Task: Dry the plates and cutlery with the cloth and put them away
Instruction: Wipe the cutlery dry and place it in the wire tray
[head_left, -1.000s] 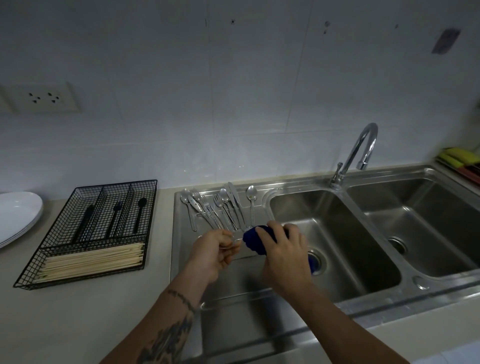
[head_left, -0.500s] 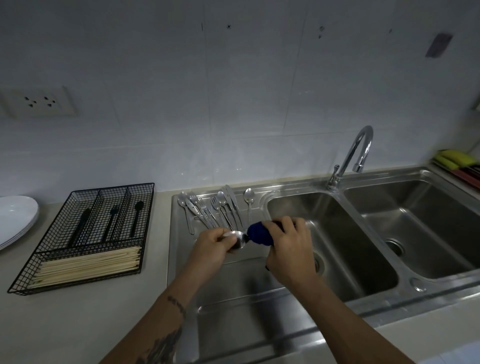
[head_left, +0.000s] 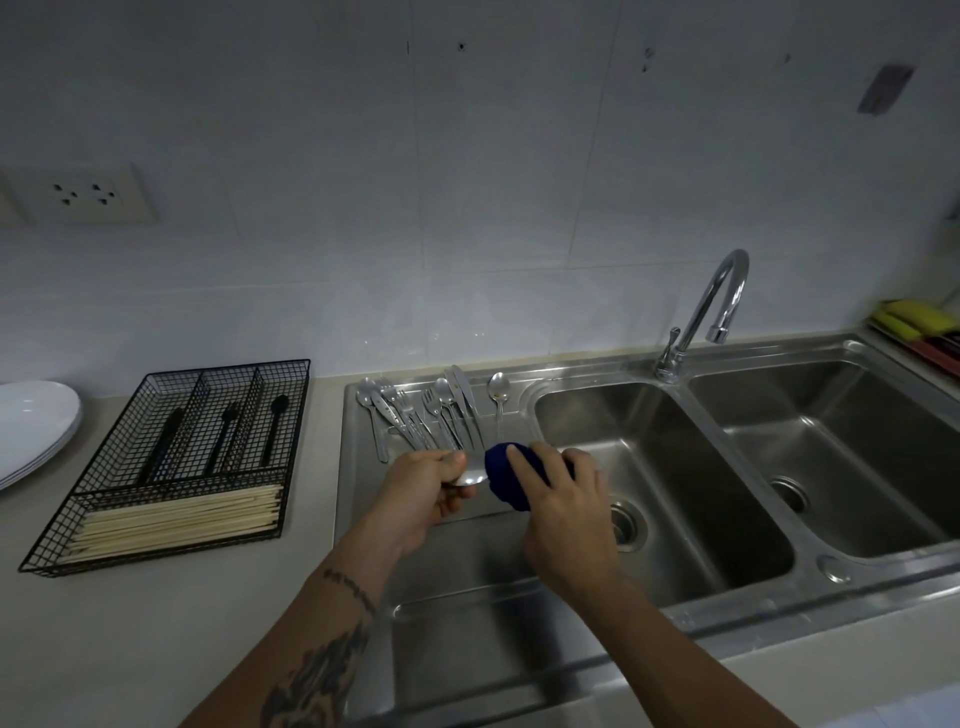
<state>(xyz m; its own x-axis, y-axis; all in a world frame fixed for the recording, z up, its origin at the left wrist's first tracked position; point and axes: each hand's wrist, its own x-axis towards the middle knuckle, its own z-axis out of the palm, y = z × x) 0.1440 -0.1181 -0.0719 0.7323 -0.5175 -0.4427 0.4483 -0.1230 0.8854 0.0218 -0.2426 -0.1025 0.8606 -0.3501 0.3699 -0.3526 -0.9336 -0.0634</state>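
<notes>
Pale surface (head_left: 130, 634) along the tiled wall, carrying a steel double sink (head_left: 670, 519) with a drainboard (head_left: 358, 499) at its left side and a tap (head_left: 711, 312) behind the divider. Black wire organiser (head_left: 171, 462) on the surface left of the drainboard: dark-handled utensils in its rear compartments, pale chopsticks (head_left: 182, 522) laid crosswise in the front one. White plates (head_left: 34, 426) stacked at the far left edge. Unsorted cutlery (head_left: 431, 410) lying at the back of the drainboard, knives, forks and spoons touching and overlapping. Both hands raised over the drainboard, close together. Left hand (head_left: 421, 499) curled round a spoon (head_left: 470, 475), bowl end showing. Right hand (head_left: 561, 514) gripping a bunched blue cloth (head_left: 506, 475), pressed against the spoon bowl. Yellow sponges (head_left: 914, 317) at the far right edge.
</notes>
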